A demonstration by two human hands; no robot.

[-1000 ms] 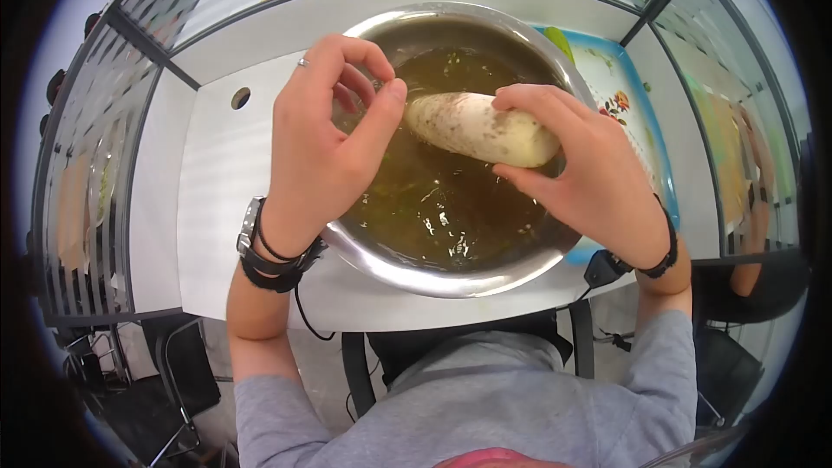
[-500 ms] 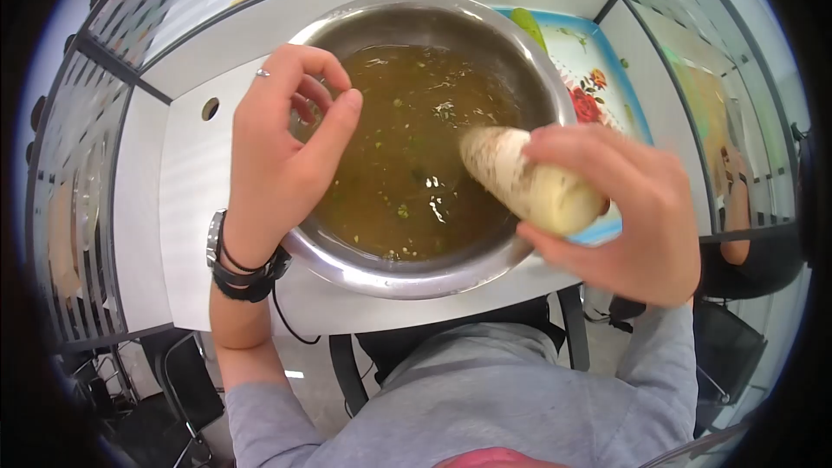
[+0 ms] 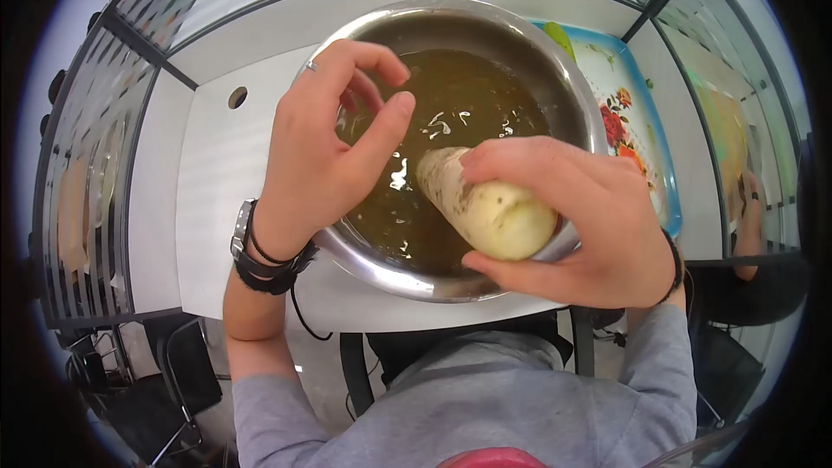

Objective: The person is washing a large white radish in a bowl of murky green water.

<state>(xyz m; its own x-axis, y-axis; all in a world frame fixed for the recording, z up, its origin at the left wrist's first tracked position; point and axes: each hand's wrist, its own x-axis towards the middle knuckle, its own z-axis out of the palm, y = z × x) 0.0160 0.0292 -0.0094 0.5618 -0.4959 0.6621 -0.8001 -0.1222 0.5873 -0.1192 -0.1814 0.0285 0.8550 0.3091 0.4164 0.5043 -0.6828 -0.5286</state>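
One radish [image 3: 485, 208]: over the basin [image 3: 373, 271], long axis slanted, narrow end up-left towards the left hand [image 3: 325, 143].
Right hand [image 3: 589, 217]: the nearer one, fingers and thumb spread wide round the fat end, gripping it.
Left hand: fingers loosely curled, gap to the thumb, holding nothing I can see.
Basin: murky brown water [image 3: 477, 87], few specks.
Tray [image 3: 669, 186]: something green [image 3: 559, 37].

You work in what looks like an office cubicle: white side panels [image 3: 156, 225] topped by dark-framed, striped glass [image 3: 95, 173] enclose a white surface [image 3: 217, 208] with a round hole [image 3: 237, 98], near a black chair [image 3: 195, 373]. The metal basin [image 3: 416, 288] and flowered tray [image 3: 598, 74] before you suggest a kitchen.
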